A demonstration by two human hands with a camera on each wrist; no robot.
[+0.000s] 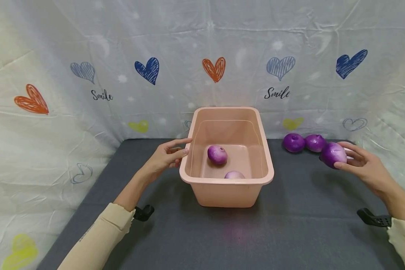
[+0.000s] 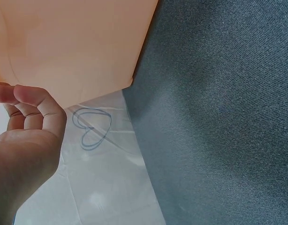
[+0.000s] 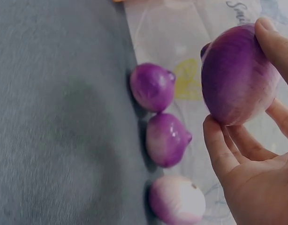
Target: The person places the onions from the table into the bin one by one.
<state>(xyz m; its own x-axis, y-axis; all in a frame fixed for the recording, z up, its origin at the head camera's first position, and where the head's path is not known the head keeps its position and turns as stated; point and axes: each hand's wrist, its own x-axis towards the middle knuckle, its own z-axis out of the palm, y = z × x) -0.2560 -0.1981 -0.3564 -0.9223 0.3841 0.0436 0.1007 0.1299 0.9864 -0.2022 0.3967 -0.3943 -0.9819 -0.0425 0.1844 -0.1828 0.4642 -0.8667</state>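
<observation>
Nearest the camera, two cream sleeves (image 1: 98,232) reach out over the dark grey table mat (image 1: 222,236), each wrist carrying a black camera mount. The left hand (image 1: 163,157) rests its loosely extended fingers against the left rim of the pink tub (image 1: 227,193), holding nothing itself; that touch looks meant to steady the tub, since the light plastic would slide easily on the mat. Inside the tub lie two purple onions, one (image 1: 217,155) toward the middle of the floor and one (image 1: 234,175) against the near wall, half hidden by the rim. Out to the right, the right hand (image 1: 364,167) pinches a held onion (image 1: 332,154) between thumb and curled fingertips, lifted clear of the mat so the bulb sits free in the air. Farther back, loose onions (image 3: 153,86) line the mat's far edge against the heart-printed backdrop (image 1: 216,69), which appears to stop them rolling off; the right wrist view shows three there
</observation>
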